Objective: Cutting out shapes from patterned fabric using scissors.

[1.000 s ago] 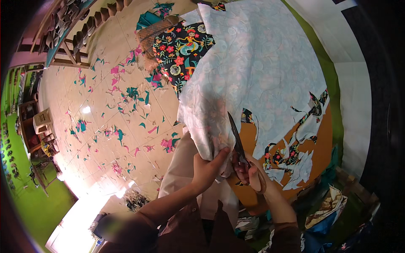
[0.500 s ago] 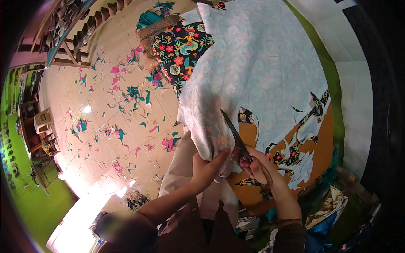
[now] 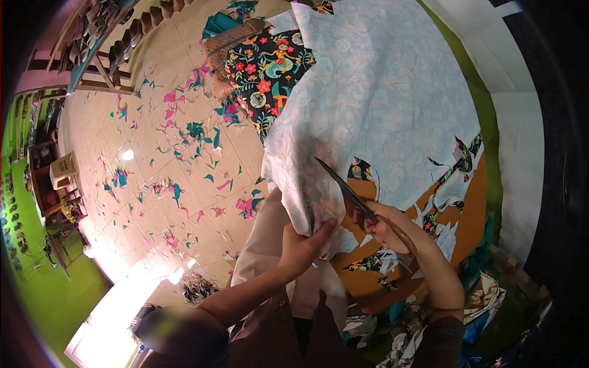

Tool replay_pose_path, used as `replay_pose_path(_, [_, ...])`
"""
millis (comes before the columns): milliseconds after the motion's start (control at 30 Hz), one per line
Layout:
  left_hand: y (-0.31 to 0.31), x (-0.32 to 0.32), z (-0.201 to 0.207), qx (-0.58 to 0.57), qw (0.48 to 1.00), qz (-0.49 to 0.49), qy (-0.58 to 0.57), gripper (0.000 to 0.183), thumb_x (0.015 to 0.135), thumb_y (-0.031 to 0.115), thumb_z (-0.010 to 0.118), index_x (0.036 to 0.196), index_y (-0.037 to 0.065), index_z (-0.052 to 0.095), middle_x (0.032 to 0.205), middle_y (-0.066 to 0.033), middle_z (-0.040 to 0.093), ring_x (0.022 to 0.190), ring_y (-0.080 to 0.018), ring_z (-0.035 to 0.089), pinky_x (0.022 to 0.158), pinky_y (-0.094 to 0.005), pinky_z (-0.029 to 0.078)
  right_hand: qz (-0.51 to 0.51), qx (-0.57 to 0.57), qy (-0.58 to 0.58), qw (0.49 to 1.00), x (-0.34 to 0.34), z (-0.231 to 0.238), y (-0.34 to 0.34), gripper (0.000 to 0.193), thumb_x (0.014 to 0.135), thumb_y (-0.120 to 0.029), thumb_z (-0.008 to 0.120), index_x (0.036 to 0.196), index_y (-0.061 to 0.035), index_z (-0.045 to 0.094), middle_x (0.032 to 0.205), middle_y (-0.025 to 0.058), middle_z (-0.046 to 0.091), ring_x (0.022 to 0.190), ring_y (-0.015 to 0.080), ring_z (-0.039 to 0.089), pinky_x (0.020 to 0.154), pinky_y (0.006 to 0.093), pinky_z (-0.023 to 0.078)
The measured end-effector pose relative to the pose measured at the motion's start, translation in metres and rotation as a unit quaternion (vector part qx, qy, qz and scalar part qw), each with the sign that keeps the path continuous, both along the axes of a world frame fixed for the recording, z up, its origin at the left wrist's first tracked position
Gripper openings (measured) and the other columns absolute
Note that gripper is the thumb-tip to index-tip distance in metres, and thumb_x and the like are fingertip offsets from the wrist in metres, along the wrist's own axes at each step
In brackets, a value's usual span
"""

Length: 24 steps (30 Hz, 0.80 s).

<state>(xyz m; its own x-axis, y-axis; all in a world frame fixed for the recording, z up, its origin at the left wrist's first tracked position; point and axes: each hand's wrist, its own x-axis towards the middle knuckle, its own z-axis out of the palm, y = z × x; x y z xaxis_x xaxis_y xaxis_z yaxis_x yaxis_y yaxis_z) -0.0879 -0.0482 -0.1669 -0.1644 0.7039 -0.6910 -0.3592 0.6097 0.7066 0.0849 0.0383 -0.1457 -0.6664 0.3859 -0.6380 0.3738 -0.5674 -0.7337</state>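
Note:
A large sheet of fabric (image 3: 399,110) lies pale side up, with faint curved lines on it. At its left edge a black printed face with bright flowers and figures (image 3: 264,76) shows. My left hand (image 3: 305,248) grips a gathered fold of this fabric near its lower edge, thumb on top. Scissors (image 3: 346,191) are in my right hand (image 3: 389,228), their dark blades pointing up and left over the fabric beside that fold. The blades look closed together or nearly so. Part of the handles is hidden by my fingers.
Cut scraps of the printed fabric (image 3: 451,195) lie on the orange-brown table surface (image 3: 475,214) at right. Teal and pink scraps (image 3: 193,132) litter the tiled floor. A rack of shoe-shaped pieces (image 3: 92,37) stands at far left, and a pale plastic stool (image 3: 62,172) below it.
My right hand has shifted right and slightly up, and the scissors now lean further left. My left hand keeps its hold on the fabric, nearly still.

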Motion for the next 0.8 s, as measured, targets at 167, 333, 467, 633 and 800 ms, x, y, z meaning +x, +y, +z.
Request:
replay_pose_path(167, [-0.002, -0.004, -0.002, 0.006, 0.999, -0.032, 0.013, 0.026, 0.077, 0.019, 0.064, 0.088, -0.004, 0.058, 0.078, -0.0054, 0.061, 0.069, -0.0093, 0.056, 0.060, -0.0244, 0.045, 0.023, 0.027, 0.019, 0.999, 0.008, -0.017, 0.005, 0.067, 0.074, -0.062, 0.046, 0.099, 0.0001, 0.047, 0.075, -0.0003, 0.042, 0.065, 0.0068, 0.037, 0.058, 0.0196, 0.034])
replay_pose_path(333, [-0.007, -0.003, -0.006, 0.011, 1.000, -0.020, 0.014, 0.027, 0.076, 0.020, 0.064, 0.087, -0.004, 0.058, 0.076, -0.0053, 0.061, 0.066, -0.0089, 0.056, 0.057, -0.0241, 0.045, 0.039, 0.018, 0.034, 0.998, 0.004, -0.022, 0.021, 0.066, 0.074, -0.062, 0.046, 0.095, 0.0005, 0.047, 0.075, 0.0006, 0.042, 0.069, 0.0091, 0.038, 0.063, 0.0222, 0.035])
replay_pose_path(467, [-0.005, -0.005, -0.005, -0.014, 1.000, -0.002, -0.001, 0.026, 0.076, 0.021, 0.064, 0.084, -0.003, 0.059, 0.073, -0.0043, 0.060, 0.063, -0.0092, 0.056, 0.057, -0.0240, 0.045, 0.085, 0.012, 0.030, 0.996, -0.003, -0.006, 0.038, 0.064, 0.074, -0.058, 0.053, 0.099, 0.0011, 0.049, 0.080, 0.0000, 0.047, 0.072, 0.0065, 0.041, 0.064, 0.0174, 0.036])
replay_pose_path(633, [-0.018, -0.011, -0.017, -0.023, 1.000, -0.005, -0.001, 0.035, 0.078, 0.019, 0.062, 0.102, -0.003, 0.050, 0.089, -0.0078, 0.056, 0.078, -0.0109, 0.054, 0.067, -0.0247, 0.044, 0.077, 0.002, 0.018, 0.997, -0.005, 0.001, 0.038, 0.080, 0.065, -0.071, 0.048, 0.101, -0.0002, 0.048, 0.073, -0.0019, 0.043, 0.063, 0.0059, 0.040, 0.052, 0.0178, 0.036])
replay_pose_path(800, [-0.030, -0.029, -0.028, 0.102, 0.830, -0.077, 0.544, 0.075, 0.071, 0.016, 0.066, 0.126, 0.001, 0.017, 0.105, -0.0129, 0.043, 0.094, -0.0248, 0.047, 0.075, -0.0347, 0.041, 0.051, -0.039, 0.036, 0.997, 0.004, -0.004, 0.026, 0.086, 0.062, -0.076, 0.040, 0.103, -0.0009, 0.044, 0.068, -0.0037, 0.035, 0.052, 0.0024, 0.032, 0.044, 0.0163, 0.027])
